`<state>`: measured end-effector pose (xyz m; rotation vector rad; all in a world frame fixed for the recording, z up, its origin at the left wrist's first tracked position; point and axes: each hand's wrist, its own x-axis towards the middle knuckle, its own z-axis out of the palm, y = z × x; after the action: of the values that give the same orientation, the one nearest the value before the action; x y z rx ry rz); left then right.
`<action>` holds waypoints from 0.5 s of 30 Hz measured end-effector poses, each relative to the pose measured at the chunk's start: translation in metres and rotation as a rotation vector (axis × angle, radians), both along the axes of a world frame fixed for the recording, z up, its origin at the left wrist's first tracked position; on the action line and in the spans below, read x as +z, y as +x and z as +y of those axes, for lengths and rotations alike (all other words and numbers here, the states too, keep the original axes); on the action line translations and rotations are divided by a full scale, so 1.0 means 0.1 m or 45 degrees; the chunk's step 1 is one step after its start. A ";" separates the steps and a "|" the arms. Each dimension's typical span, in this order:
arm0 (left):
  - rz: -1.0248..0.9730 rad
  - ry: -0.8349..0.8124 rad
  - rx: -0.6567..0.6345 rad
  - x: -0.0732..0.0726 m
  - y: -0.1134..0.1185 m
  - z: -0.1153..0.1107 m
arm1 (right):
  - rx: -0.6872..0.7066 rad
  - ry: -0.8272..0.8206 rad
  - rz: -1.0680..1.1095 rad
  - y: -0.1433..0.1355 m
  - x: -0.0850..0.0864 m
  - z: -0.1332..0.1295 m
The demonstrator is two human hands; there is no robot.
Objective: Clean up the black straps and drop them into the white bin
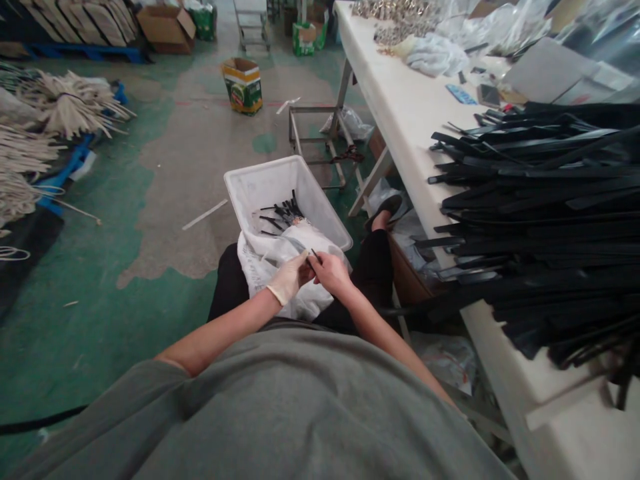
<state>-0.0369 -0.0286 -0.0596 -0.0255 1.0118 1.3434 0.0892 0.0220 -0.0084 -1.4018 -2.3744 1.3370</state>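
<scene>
My left hand, in a pale glove that leaves the fingertips bare, meets my right hand over my lap. Bare and closed, my right hand pinches a thin black strip whose tip pokes up between the hands. The left fingers are also closed around the strip's lower part, mostly hidden. Under both hands a white plastic sack covers my lap and hangs over the near rim of a white bin. Several short black straps lie inside that bin.
On the right, a white table carries a large heap of black straps, metal rings and plastic bags. A metal frame stands beyond the bin, near a yellow-green carton. Bundles of beige cord lie on the left.
</scene>
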 end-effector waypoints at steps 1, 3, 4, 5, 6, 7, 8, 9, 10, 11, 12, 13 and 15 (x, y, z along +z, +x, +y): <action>0.010 -0.004 0.035 0.02 -0.02 0.01 | 0.017 -0.031 0.025 0.02 0.01 0.01; 0.053 -0.043 0.155 0.05 -0.14 0.04 | 0.055 -0.104 0.055 0.08 0.04 -0.02; 0.077 -0.067 0.213 0.07 -0.22 0.05 | 0.066 -0.119 0.049 0.11 0.05 -0.04; 0.094 -0.087 0.250 0.08 -0.28 0.06 | 0.072 -0.114 0.033 0.13 0.06 -0.07; 0.104 -0.099 0.252 0.09 -0.32 0.06 | 0.070 -0.094 0.010 0.14 0.07 -0.10; 0.105 -0.107 0.223 0.10 -0.32 0.05 | 0.066 -0.066 -0.014 0.15 0.06 -0.11; 0.098 -0.109 0.175 0.10 -0.30 0.04 | 0.061 -0.034 -0.025 0.14 0.05 -0.11; 0.082 -0.111 0.122 0.11 -0.25 0.02 | 0.044 0.003 -0.019 0.14 0.02 -0.10; 0.062 -0.112 0.074 0.11 -0.20 0.00 | 0.003 0.046 0.012 0.14 -0.01 -0.08; 0.041 -0.117 0.041 0.13 -0.15 -0.02 | -0.055 0.098 0.064 0.15 -0.04 -0.04; 0.025 -0.115 0.034 0.14 -0.11 -0.03 | -0.118 0.158 0.133 0.16 -0.08 -0.01; 0.017 -0.107 0.048 0.16 -0.09 -0.04 | -0.165 0.223 0.212 0.18 -0.11 0.03; 0.026 -0.092 0.069 0.18 -0.09 -0.05 | -0.129 0.351 0.347 0.23 -0.16 0.08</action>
<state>-0.0462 -0.0335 -0.0419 -0.0941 1.0830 1.3579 0.1118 0.0301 -0.0246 -1.1646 -2.1769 1.0501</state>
